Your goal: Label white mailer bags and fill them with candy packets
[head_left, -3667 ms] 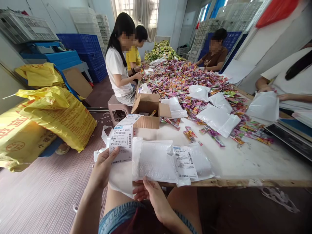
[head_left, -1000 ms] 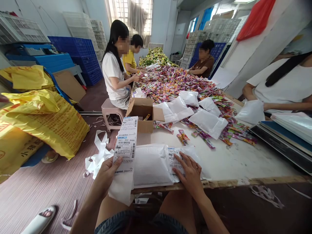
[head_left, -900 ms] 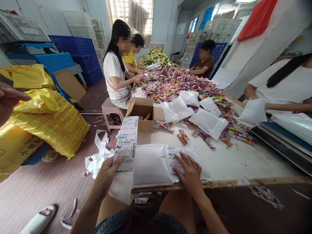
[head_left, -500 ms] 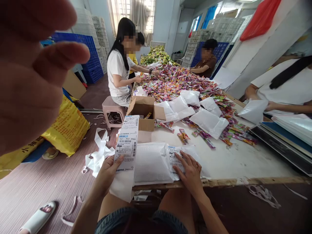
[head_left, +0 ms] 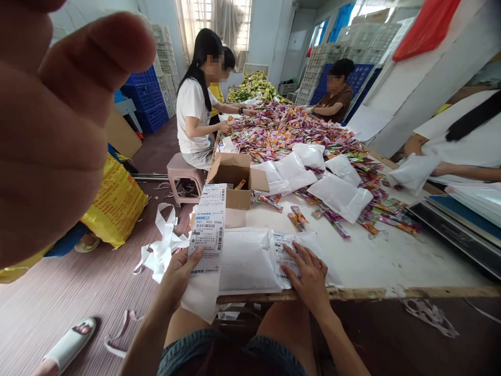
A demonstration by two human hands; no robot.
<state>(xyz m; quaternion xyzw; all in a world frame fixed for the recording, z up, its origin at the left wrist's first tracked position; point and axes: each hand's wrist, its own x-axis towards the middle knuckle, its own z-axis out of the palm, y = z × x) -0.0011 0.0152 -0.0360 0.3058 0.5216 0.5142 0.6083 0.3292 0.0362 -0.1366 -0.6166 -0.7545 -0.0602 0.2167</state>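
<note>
- The bench [head_left: 391, 256] has a white, scuffed top and a worn wooden near edge; it stands in a room with a purplish ribbed floor, stacked blue crates [head_left: 146, 99] and a curtained window.
- At the near edge lies a white padded mailer [head_left: 245, 258], soft and puffy, with a printed label [head_left: 282, 251] stuck on the bag beside it.
- The right hand [head_left: 311, 274] lies on that label, fingers spread flat and gripping nothing.
- The left hand [head_left: 178, 271], at the bench's near left corner, pinches a label strip [head_left: 209, 230] between thumb and fingers; the strip stands upright and its blank tail hangs below the edge.
- Behind it sits an open cardboard box [head_left: 235, 175]; glossy coloured sachets [head_left: 285, 130] are heaped towards the far end, where seated people sort them.
- Curled paper ribbons [head_left: 162, 250] litter the floor beside a crinkled yellow sack [head_left: 115, 201].
- A large blurred hand [head_left: 50, 120] close to the lens hides the upper left; I cannot tell whose it is.
</note>
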